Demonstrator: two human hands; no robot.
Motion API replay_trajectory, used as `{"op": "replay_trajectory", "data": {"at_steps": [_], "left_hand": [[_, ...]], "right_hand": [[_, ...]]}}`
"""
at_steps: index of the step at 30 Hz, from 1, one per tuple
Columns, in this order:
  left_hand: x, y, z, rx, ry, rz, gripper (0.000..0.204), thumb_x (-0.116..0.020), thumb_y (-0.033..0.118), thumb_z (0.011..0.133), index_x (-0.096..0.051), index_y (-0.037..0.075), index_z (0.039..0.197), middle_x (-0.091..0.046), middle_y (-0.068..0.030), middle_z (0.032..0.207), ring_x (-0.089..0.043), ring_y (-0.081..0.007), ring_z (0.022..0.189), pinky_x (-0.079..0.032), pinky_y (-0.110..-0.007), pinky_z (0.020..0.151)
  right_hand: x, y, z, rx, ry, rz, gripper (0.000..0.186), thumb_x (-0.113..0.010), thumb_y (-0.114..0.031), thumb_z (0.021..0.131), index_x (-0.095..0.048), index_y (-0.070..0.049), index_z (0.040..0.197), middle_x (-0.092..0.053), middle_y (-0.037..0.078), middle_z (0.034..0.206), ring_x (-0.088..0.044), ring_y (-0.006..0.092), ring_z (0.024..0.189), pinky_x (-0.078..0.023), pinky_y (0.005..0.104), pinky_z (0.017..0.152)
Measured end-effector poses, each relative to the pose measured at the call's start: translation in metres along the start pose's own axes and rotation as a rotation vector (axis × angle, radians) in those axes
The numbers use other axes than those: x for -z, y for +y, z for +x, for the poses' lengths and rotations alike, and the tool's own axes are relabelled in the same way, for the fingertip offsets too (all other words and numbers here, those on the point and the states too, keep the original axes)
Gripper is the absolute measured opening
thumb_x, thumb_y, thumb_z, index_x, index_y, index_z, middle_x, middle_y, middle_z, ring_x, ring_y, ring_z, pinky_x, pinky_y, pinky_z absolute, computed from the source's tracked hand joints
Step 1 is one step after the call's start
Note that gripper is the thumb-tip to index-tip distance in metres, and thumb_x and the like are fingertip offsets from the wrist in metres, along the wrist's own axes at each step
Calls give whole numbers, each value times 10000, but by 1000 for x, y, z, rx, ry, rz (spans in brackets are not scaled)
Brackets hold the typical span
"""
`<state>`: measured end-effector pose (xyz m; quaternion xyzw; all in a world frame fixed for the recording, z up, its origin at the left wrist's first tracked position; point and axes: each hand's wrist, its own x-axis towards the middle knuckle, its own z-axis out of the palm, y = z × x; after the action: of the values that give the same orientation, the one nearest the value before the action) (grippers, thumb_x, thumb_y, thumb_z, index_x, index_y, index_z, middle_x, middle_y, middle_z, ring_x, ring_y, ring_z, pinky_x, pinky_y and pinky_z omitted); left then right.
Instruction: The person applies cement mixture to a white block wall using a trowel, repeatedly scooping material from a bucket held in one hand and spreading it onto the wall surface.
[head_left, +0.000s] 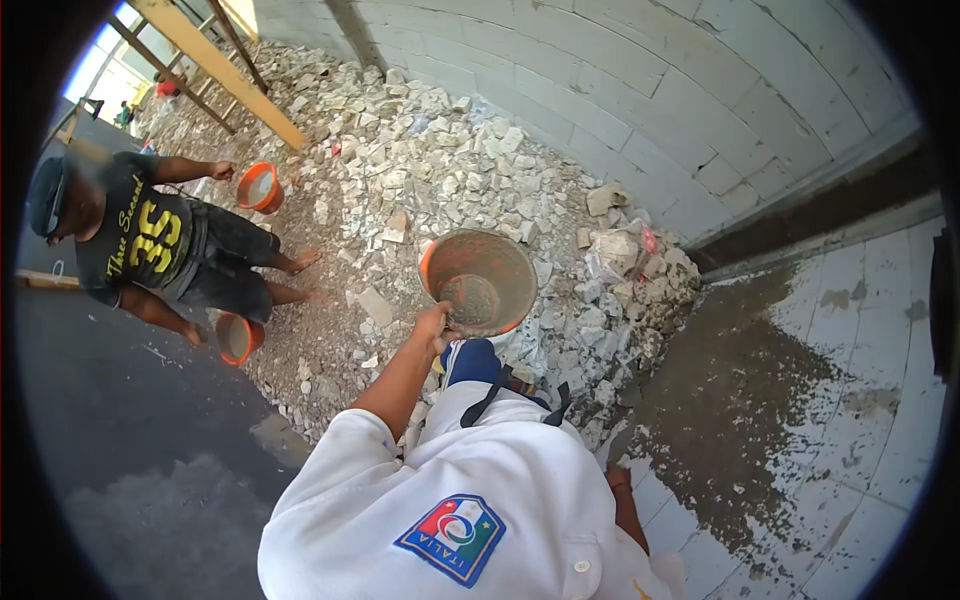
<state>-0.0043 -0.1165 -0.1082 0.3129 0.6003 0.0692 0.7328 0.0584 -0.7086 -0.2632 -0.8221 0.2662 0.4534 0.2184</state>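
My left hand [434, 328] grips the rim of an orange bucket [500, 262] in front of me. Grey mortar coats the bucket's inside, and it tilts so that its mouth faces me. Low at my right side, my right hand [619, 477] is closed, partly hidden by my white shirt. A narrow grey blade, which looks like a trowel [622, 442], sticks out from it beside the wall. Wet mortar [720, 400] is spread in a rough patch over the pale block wall [870, 420] next to this hand.
Broken rubble [400, 150] covers the ground ahead. A co-worker [150, 230] stands at the left with an orange bucket [262, 190] near one hand and another orange bucket [238, 340] near the other. A wooden post [225, 75] leans behind; a block wall [640, 90] bounds the far side.
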Motion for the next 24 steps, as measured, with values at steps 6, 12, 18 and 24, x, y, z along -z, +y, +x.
{"op": "replay_trajectory", "data": {"at_steps": [6, 12, 18, 24], "left_hand": [[62, -29, 30, -49, 150, -220, 189, -612, 175, 741, -578, 25, 851, -547, -122, 750, -559, -236, 637, -522, -391, 519], [64, 62, 54, -435, 217, -630, 537, -587, 162, 844, -414, 69, 1344, -546, -160, 1101, -571, -289, 918, -540, -434, 740], [124, 80, 42, -486, 259, -163, 454, -447, 246, 947, -382, 89, 1369, -392, -146, 1362, -505, -300, 1104, -488, -441, 897], [191, -50, 13, -321, 313, -237, 301, -439, 345, 969, -540, 63, 939, -609, -91, 1055, -589, -241, 935, -516, -391, 804]], "right_hand": [[-50, 56, -56, -165, -199, 352, 282, -632, -254, 797, -609, -51, 992, -595, 72, 677, -551, 203, 510, -456, 387, 482], [-52, 105, 59, 322, 543, 1162, 289, -643, -219, 765, -621, -53, 1001, -624, 92, 742, -561, 236, 523, -486, 413, 508], [81, -117, -31, 241, -155, 584, 93, -544, -113, 796, -455, -109, 822, -488, 50, 634, -498, 178, 466, -456, 366, 401], [77, -220, -15, 371, -140, 256, 125, -563, -151, 820, -458, -105, 869, -489, 38, 630, -493, 164, 448, -442, 348, 376]]}}
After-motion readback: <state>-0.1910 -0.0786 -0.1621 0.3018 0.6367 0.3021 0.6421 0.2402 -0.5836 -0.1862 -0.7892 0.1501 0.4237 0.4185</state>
